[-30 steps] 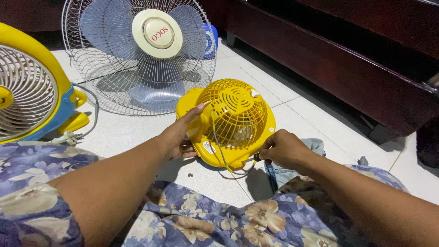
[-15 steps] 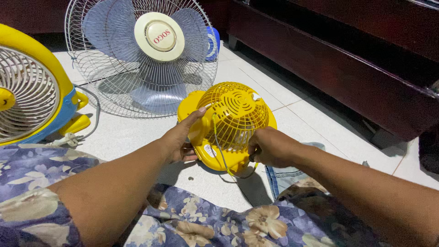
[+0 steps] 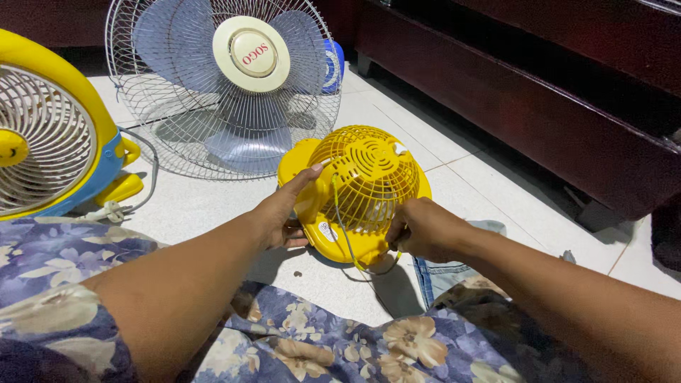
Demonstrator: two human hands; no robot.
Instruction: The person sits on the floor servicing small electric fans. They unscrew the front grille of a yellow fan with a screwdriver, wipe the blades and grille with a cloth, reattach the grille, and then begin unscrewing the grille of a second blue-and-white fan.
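The small yellow fan (image 3: 355, 195) lies grille-up on the white tile floor (image 3: 213, 206), centre of frame, just above your lap. Your left hand (image 3: 280, 213) is spread open against the fan's left rim, fingertips resting on the grille edge, thumb under the housing: it braces, it does not clamp. Your right hand (image 3: 418, 227) is closed at the lower right rim; whether it pinches the rim, a clip or the cord (image 3: 344, 237) cannot be told from this view. Recommended technique: keep the left palm flat as a stop so the body can't slide or spin; apply force w/ the right hand only, in short controlled pulls, close to the rim & not on the thin grille ribs, which look likely to flex. Keep the cord, which loops across the lower front, clear of your right fingers. The big pedestal fan (image 3: 227, 85) at upper centre and the yellow-blue fan (image 3: 50, 135) at far left stand well apart; no interference. Judged risk: rim slipping if grip is too shallow.
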